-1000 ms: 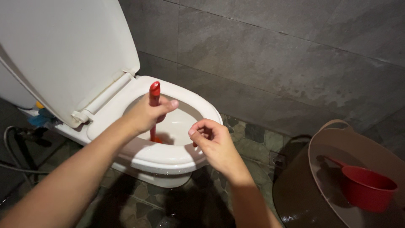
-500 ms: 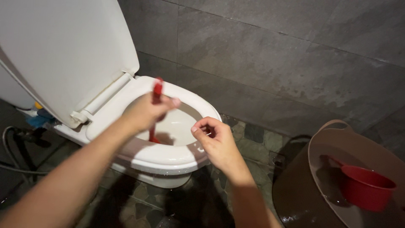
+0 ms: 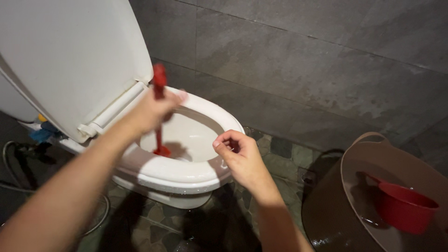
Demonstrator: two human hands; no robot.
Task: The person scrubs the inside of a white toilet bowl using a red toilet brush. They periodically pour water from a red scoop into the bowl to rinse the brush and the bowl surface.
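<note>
While gripping a slim red brush [image 3: 159, 112], left hand [image 3: 151, 112] hovers over glossy bowl [image 3: 186, 172].

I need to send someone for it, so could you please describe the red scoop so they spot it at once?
Start at the white toilet, then look right to the large brown plastic tub standing on the stone floor. Inside it, against the right side, sits the red plastic dipper, a small bowl with a handle. The other red thing, the long red brush, is in the left hand at the toilet.
</note>
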